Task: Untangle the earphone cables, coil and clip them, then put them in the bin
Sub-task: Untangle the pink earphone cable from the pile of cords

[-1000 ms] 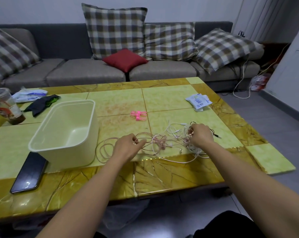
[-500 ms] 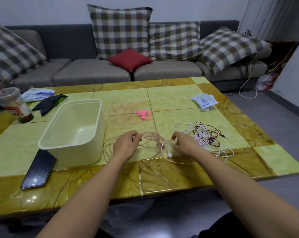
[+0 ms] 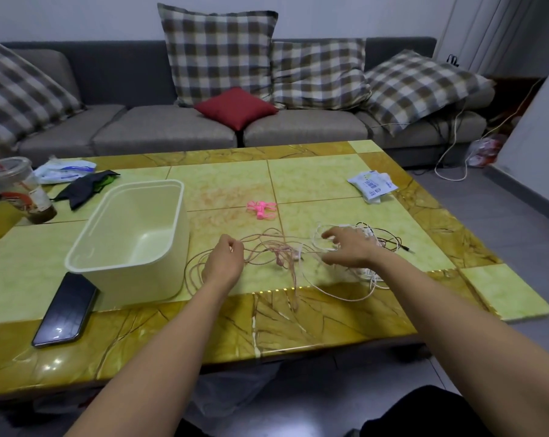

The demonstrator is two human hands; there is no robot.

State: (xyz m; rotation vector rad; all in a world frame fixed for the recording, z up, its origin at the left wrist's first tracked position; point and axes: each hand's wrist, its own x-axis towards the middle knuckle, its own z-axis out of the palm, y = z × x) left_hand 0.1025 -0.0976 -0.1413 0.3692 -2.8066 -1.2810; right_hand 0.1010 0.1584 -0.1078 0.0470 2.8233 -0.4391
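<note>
A pink earphone cable [image 3: 268,251] lies in loose loops on the table between my hands. My left hand [image 3: 225,259] pinches one end of it, fingers closed. My right hand [image 3: 348,247] hovers with fingers spread over a tangle of white and black earphone cables [image 3: 374,244], partly hiding it; a white strand trails toward the table's front edge. Pink clips [image 3: 262,209] lie behind the cables. The cream bin [image 3: 131,260] stands empty to the left.
A black phone [image 3: 65,309] lies by the bin's near corner. At the far left stand a plastic cup [image 3: 17,189], a dark cloth [image 3: 84,187] and a tissue pack [image 3: 63,170]. Another pack [image 3: 372,184] is at the right. A sofa with cushions is behind.
My right hand has let go near the pink cable and moved right, opening over the white and black tangle. My left hand stays pinched on the pink cable.
</note>
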